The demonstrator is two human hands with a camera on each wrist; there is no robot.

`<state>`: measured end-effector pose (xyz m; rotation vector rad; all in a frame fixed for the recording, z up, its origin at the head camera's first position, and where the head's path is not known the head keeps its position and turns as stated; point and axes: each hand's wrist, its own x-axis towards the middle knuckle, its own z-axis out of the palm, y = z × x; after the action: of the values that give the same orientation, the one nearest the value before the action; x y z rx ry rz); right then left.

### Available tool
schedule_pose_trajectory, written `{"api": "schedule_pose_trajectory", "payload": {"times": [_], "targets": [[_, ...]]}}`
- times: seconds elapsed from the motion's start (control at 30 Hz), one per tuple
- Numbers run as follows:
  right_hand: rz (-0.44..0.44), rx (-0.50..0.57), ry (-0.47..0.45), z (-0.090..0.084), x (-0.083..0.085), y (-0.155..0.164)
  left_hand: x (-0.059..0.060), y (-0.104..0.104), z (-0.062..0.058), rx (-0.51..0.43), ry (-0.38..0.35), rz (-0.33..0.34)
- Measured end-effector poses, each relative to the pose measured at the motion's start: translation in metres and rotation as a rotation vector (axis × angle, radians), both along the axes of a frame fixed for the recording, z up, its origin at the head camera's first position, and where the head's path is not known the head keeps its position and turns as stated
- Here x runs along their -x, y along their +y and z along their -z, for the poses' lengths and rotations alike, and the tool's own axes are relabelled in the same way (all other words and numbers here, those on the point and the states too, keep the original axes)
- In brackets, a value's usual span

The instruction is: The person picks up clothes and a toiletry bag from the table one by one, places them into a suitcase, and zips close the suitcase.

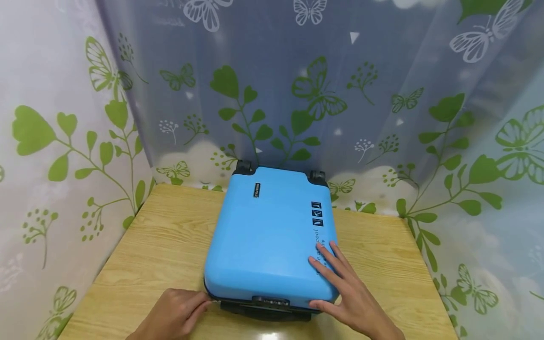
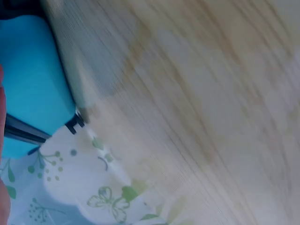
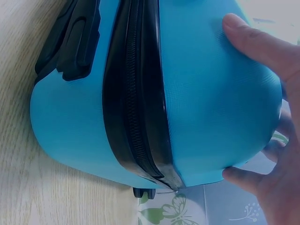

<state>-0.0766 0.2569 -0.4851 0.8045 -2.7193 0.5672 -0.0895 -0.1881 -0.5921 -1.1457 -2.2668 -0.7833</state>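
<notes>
Wooden table (image 1: 161,245) | suitcase (image 1: 263,236) – right hand (image 1: 348,293) flat atop | left hand (image 1: 174,314) pinching zipper

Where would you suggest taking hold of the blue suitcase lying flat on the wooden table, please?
Probably the black carry handle on the blue suitcase's near edge, approached from the person's side. It stands out from the shell, so fingers could curl round it; the smooth lid under the right hand offers no purchase. The left hand is at the near-left corner.
</notes>
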Motion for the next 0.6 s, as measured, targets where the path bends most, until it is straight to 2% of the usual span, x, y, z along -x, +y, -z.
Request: {"api": "schedule_pose_trajectory", "payload": {"times": [0.2,0.33,0.47,0.6], "targets": [[-0.022,-0.005,0.045,0.001,0.0,0.002,0.006,-0.008,-0.002,0.019,0.025,-0.023],[-0.011,-0.003,0.026,0.0,-0.001,0.004,0.008,-0.015,-0.002,0.038,0.027,-0.056],[-0.028,0.017,0.01,0.001,-0.001,0.005,0.009,-0.025,-0.001,0.037,0.039,-0.114],[-0.046,0.017,0.026,0.001,0.0,0.006,0.018,-0.034,0.001,0.026,0.081,-0.177]]}}
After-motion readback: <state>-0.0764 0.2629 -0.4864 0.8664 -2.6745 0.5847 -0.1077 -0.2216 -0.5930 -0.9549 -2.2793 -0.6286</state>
